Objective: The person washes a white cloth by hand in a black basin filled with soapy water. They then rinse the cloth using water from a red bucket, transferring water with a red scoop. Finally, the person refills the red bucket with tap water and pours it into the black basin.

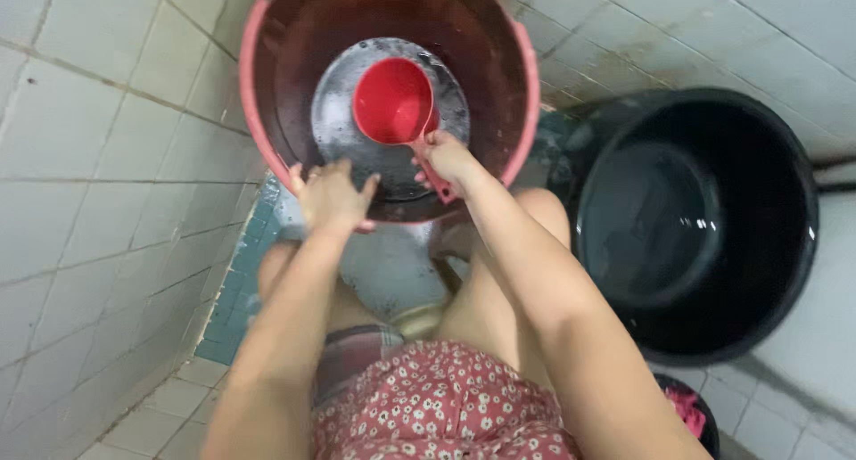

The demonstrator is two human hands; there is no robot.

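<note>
Our left hand (332, 195) grips the bucket (267, 112) rim; our right hand (443, 160) clasps the red dipper (392, 102). Tilted, the bucket could slip and spill.

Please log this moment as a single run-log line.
left hand: gripping bucket rim | right hand: holding red dipper by handle | black tub: beside bucket
</note>
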